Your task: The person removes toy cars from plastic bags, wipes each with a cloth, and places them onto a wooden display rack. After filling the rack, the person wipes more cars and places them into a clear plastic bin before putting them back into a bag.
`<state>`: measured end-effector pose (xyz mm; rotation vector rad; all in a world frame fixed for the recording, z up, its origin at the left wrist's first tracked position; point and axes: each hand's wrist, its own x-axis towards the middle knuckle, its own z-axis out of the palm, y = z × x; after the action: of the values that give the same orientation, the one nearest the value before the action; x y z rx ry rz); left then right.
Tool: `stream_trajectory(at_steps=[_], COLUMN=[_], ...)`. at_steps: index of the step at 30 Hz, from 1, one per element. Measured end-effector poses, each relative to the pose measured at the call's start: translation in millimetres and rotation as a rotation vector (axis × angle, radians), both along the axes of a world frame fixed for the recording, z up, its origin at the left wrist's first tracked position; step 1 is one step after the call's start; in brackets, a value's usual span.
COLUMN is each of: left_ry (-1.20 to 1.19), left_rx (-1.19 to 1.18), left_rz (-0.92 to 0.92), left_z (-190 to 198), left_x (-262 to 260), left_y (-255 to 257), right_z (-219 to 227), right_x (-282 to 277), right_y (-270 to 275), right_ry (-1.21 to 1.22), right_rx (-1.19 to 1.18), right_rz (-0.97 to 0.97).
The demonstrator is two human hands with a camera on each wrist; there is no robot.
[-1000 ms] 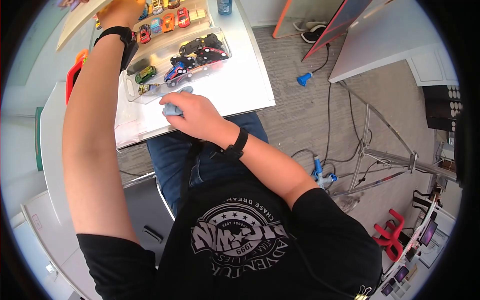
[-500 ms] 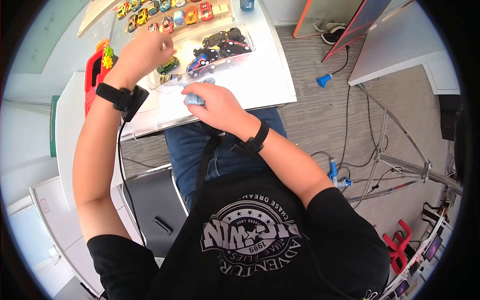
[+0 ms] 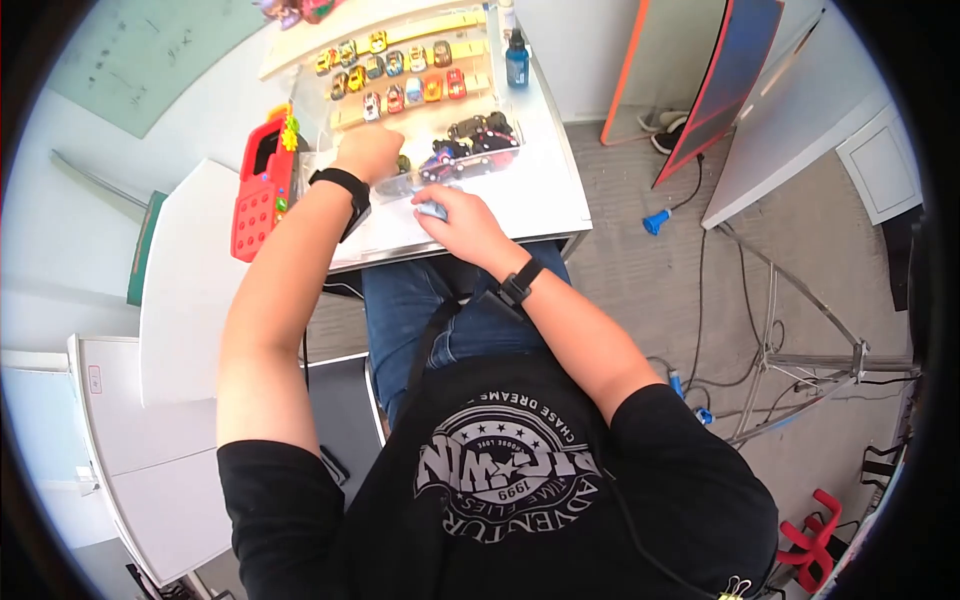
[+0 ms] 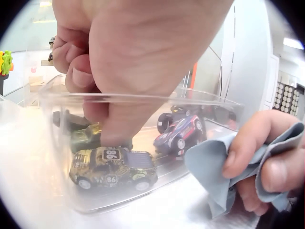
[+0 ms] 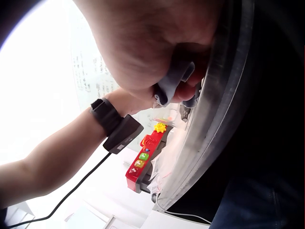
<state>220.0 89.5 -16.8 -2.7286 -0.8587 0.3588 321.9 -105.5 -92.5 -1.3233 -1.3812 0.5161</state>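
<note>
While my right hand (image 3: 462, 222) is gripping the blue-grey cloth (image 4: 207, 157) beside the clear bin's (image 4: 200, 99) near side, my left hand (image 4: 143, 52) is reaching into its left end, thumb lying against the green car (image 4: 85, 139), just beyond the patterned car (image 4: 112, 168); whether I'm pinching it, I cannot tell.

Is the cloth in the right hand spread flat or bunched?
Bunched: the cloth is gathered in folds between the fingers of the right hand.

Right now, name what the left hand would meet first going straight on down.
Probably the green toy car in the clear bin, beside the gold one; depth is unclear, so the left hand may be touching it.
</note>
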Motion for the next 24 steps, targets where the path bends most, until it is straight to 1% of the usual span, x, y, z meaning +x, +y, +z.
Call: stream_trajectory(at_steps=[2,3,4,5,6,7,8,9,10,11,12,14,16,17,18,19,21,22,23,24], left_ry=[-0.001,-0.014,-0.084,-0.153,-0.307,-0.446,-0.582,-0.585,-0.855,-1.125,-1.213,-1.146,-1.233,-1.297,-1.304,-1.313,-1.303,-1.312,-1.333,-1.352], left_rx=[-0.039,-0.041,-0.050,-0.062,-0.090,-0.110,-0.129,-0.137,-0.199,-0.256,-0.337,-0.587,-0.756,-0.877,-0.885,-0.856,-0.760,-0.761,-0.792,-0.822], left_rz=[-0.025,-0.014,0.018,0.050,0.018,0.062,0.107,0.118,-0.018,-0.158,-0.141,0.081,0.118,0.182,0.180,0.194,0.218,0.223,0.232,0.241], left_z=[-1.6,-0.5,0.1,8.5,24.2,41.5,48.6,41.1,32.2,21.7,5.5,-20.4,-53.8,-83.7,-84.7,-86.2,-84.1,-85.1,-84.7,-84.2], left_x=[-8.0,-10.8,-12.4,-13.8,-20.2,-24.7,-28.8,-34.4,-40.6,-46.6,-50.0,-62.9,-67.7,-68.1,-66.5,-65.6,-63.9,-63.5,-63.7,-64.7], left_y=[4.8,5.2,7.1,2.7,-8.7,-23.9,-38.3,-46.2,-53.1,-61.8,-74.9,-102.0,-117.1,-116.4,-120.9,-125.3,-130.5,-131.1,-129.6,-128.2], right_z=[-0.4,-1.2,-2.9,0.5,3.3,4.7,-2.9,-11.5,-19.6,-20.9,-16.9,-5.9,-5.2,-5.0,-8.7,-15.1,-4.9,0.3,0.9,1.1], right_x=[-0.3,-0.6,0.0,-0.1,0.3,2.3,3.7,4.6,5.4,7.6,8.1,11.0,8.7,8.7,8.8,11.5,7.6,5.5,4.2,1.6], right_y=[-3.0,-1.4,-0.7,-1.9,-3.3,-4.5,-1.5,5.0,10.7,11.6,7.9,3.4,6.3,6.9,5.5,9.0,0.2,-1.7,0.2,0.5], right_ry=[0.034,0.018,0.005,0.069,0.134,0.127,0.122,0.246,0.371,0.477,0.475,0.612,0.593,0.593,0.595,0.480,0.445,0.412,0.275,0.268], right_rx=[-0.045,-0.013,-0.018,-0.091,-0.166,-0.168,-0.182,-0.089,0.007,-0.047,-0.052,-0.112,-0.076,-0.075,-0.079,-0.041,-0.098,-0.144,-0.055,-0.055], right_rz=[0.038,0.026,0.038,0.024,0.008,0.007,0.014,0.021,0.027,0.078,0.086,0.134,0.117,0.100,0.082,0.057,0.047,0.048,0.024,0.033])
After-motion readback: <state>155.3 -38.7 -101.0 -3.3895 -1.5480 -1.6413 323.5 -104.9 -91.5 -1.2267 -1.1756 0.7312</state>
